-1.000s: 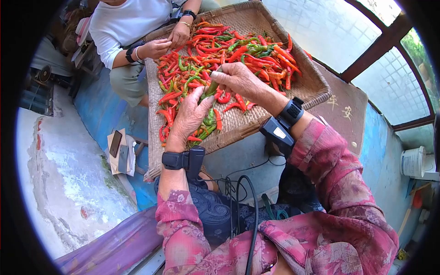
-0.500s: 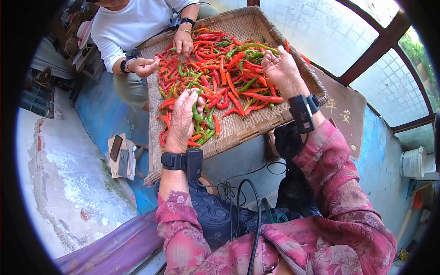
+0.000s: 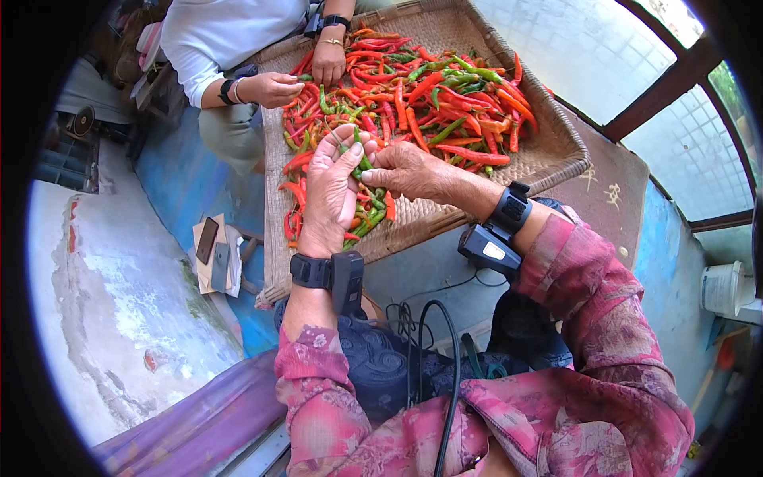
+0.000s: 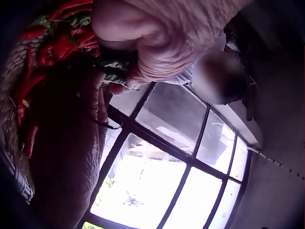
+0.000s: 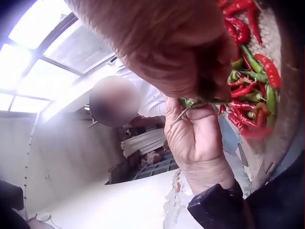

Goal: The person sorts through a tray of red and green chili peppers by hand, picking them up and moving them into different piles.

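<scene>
my right hand (image 3: 409, 169) partly hid a green pepper (image 3: 364, 164), the other person's head (image 5: 114, 101) was blurred in both wrist views

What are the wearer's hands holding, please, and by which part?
A green pepper, in left hand and right hand; which end each grips is unclear.

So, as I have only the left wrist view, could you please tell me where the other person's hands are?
Observer: In the head view, the other person's hands are close together at the far left side of the tray.
Operator: Thank you; my picture is dark around the left hand, so how is it turned?
Observer: Its palm faces the head camera, with a green pepper at the thumb.
Operator: And is there anything beside the tray, please?
Observer: Yes, what look like two phones lie to its left.
</scene>
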A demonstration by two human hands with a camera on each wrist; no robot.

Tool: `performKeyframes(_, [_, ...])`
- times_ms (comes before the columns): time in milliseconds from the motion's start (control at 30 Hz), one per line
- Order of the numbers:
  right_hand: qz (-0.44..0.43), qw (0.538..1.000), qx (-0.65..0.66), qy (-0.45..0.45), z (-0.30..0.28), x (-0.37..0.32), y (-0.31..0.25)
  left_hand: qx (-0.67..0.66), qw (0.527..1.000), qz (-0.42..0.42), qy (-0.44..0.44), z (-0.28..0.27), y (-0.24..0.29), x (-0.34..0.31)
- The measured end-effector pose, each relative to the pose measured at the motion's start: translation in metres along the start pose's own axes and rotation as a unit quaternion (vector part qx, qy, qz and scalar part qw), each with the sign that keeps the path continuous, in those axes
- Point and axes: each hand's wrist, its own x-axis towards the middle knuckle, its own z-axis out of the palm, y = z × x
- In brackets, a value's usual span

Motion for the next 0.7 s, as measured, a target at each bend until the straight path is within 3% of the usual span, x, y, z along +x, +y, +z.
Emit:
performKeyframes(167, [-0.022, 0.985, -0.169, -0.027, -0.013, 0.004, 0.006, 0.053, 0.996, 0.045, 0.055, -0.009, 0.007, 0.007])
performKeyframes(267, [0.034, 0.994, 0.048, 0.092, -0.032, 0.001, 0.002, 0.084, 0.993, 0.042, 0.074, -0.02, 0.01, 0.009])
performKeyframes(367, [0.04, 0.946, 0.226, 0.23, -0.062, -0.002, -0.004, 0.113, 0.991, 0.022, 0.069, -0.018, 0.011, 0.006])
performKeyframes(433, [0.028, 0.876, 0.375, 0.301, -0.079, -0.001, 0.003, 0.136, 0.989, 0.01, 0.059, -0.015, 0.009, 0.006])
performKeyframes(533, [-0.045, 0.723, 0.577, 0.377, -0.088, -0.004, 0.009, 0.097, 0.995, 0.017, -0.004, -0.017, 0.003, 0.009])
performKeyframes(633, [-0.047, 0.721, 0.588, 0.363, -0.083, -0.009, 0.005, 0.084, 0.996, 0.038, 0.0, -0.019, 0.0, 0.013])
performKeyframes(700, [-0.016, 0.77, 0.55, 0.324, -0.069, -0.006, 0.004, 0.077, 0.996, 0.038, 0.004, -0.019, 0.001, 0.014])
